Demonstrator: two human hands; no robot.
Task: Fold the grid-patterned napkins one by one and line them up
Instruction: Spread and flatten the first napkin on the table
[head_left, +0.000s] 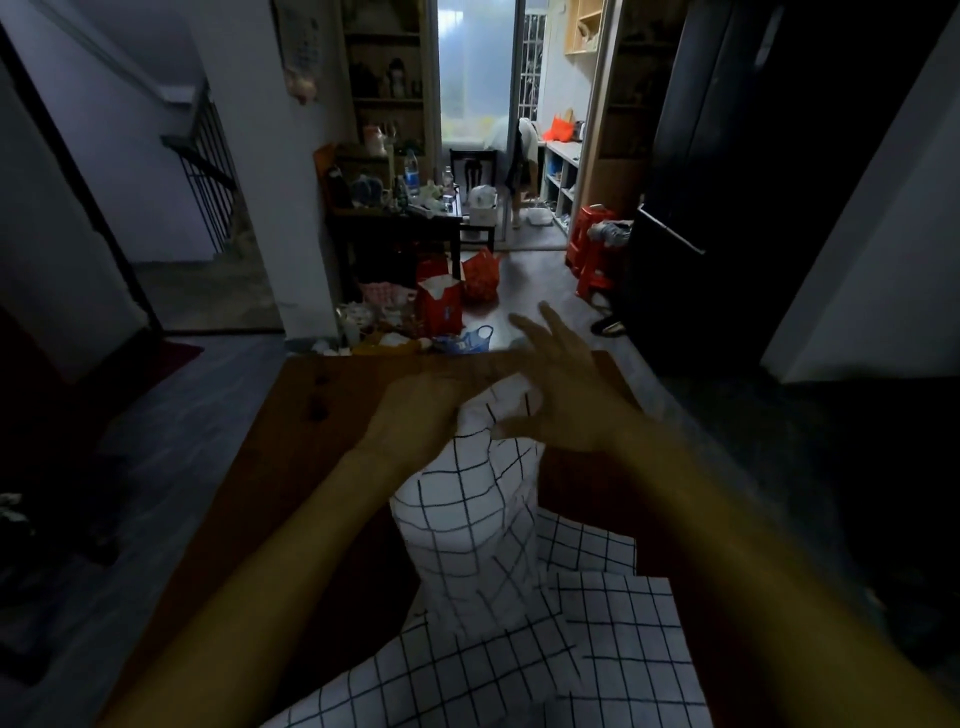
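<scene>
Lying across the middle of the wooden table (291, 415), a grid-patterned napkin (467, 499) is bunching up into a soft hump that is running from the far edge back toward the person. Its far end is sitting between the two hands, and it is overlapping more grid-patterned cloth (597, 639) that is spreading flat over the near part of the table; whether that is one napkin or several is not clear.

The left hand (410, 415) is resting at the far left corner of the humped napkin with its fingers curling down and out of sight, so I cannot tell whether it is pinching the fabric or only pressing on it. The right hand (558, 392) is hovering just above the far right corner, fingers spreading wide and holding nothing, the thumb nearly touching the cloth.

By my reading, this is the start of one fold: the napkin is being taken by its far corners, and no folded pieces are showing lined up anywhere. The next move is probably calling for the right hand to close on its corner, then for both hands to lift and shake the hump flat before bringing edge to edge.

Beyond the table, bags (441, 306) and clutter are crowding the floor.
</scene>
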